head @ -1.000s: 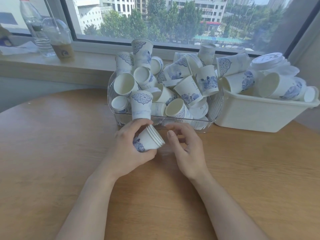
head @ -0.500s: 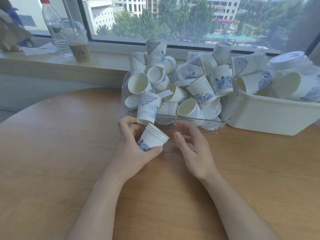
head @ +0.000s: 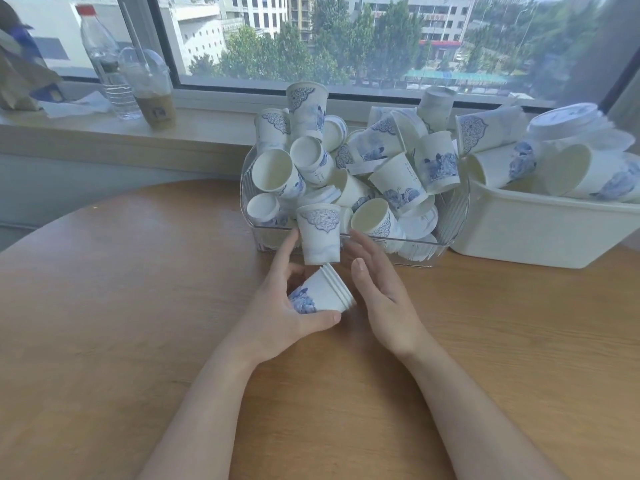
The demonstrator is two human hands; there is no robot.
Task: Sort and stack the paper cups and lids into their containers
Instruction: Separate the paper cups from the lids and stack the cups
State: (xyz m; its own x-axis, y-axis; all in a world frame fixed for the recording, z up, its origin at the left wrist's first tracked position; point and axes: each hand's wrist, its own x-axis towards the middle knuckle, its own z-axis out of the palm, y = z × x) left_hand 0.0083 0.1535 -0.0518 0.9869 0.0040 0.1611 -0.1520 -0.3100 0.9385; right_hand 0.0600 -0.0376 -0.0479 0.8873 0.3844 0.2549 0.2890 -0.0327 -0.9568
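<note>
Since a moment ago my right hand (head: 384, 299) has stretched toward 12 o'clock, fingers (head: 363, 245) straight and apart beside the upright cup (head: 318, 235). My left hand (head: 277, 317) grips the nested cups (head: 323, 294) above the tabletop (head: 121, 306), index finger touching that cup.

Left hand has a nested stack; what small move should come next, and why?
Probably the right hand, open and empty, takes the upright cup at the clear bin's front edge and nests it into the stack the left hand grips.

Clear plastic bin (head: 450, 216) heaped with blue-printed paper cups (head: 398, 181); white plastic tub (head: 540, 230) right of it; windowsill (head: 194, 133) behind; both hands before it.
</note>
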